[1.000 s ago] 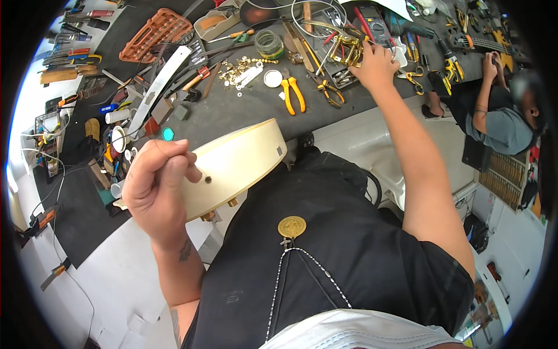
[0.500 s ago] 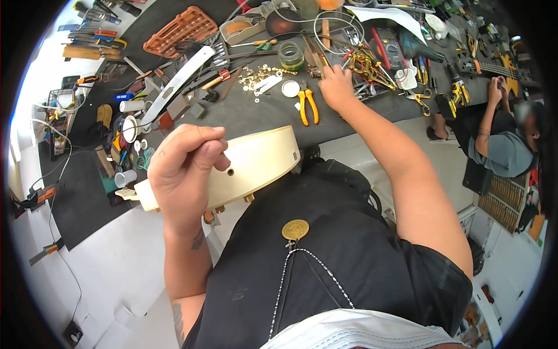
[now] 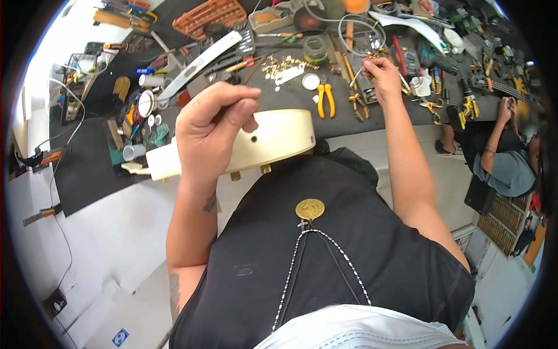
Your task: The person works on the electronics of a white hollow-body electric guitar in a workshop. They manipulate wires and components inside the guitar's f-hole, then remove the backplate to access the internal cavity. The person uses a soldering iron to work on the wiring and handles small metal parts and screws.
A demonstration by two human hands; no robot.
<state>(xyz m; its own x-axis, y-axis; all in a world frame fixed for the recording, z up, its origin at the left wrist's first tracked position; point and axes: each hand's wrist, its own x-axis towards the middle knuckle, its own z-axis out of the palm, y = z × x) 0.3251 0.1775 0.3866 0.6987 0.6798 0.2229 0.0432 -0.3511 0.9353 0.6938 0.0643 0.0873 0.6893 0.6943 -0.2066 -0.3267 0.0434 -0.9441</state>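
Note:
My left hand (image 3: 216,131) is raised in front of a cream, guitar-like body (image 3: 273,135) with a rounded end, a small dark hole in its side and brass-coloured pegs underneath. Its thumb and forefinger are pressed together; whatever they may pinch is too small to make out. Over the tools on the bench, my right hand (image 3: 383,80) is closed at the fingertips. A thin, light-coloured piece shows beside those fingertips, but I cannot tell whether it is held. Below that hand lie dark-jawed pliers (image 3: 359,107). Orange-handled pliers (image 3: 326,101) rest further left.
Small brass parts (image 3: 282,68) lie scattered near a glass jar (image 3: 315,50) and a round white lid (image 3: 311,81). A long metal straightedge (image 3: 200,65) and an orange tool case (image 3: 209,17) occupy the back left. Another person (image 3: 505,166) sits at the right with an instrument nearby.
My right hand has drawn back from the tool pile and moved right, fingertips now together. My left hand stays raised in much the same pinch. The whole view has shifted slightly.

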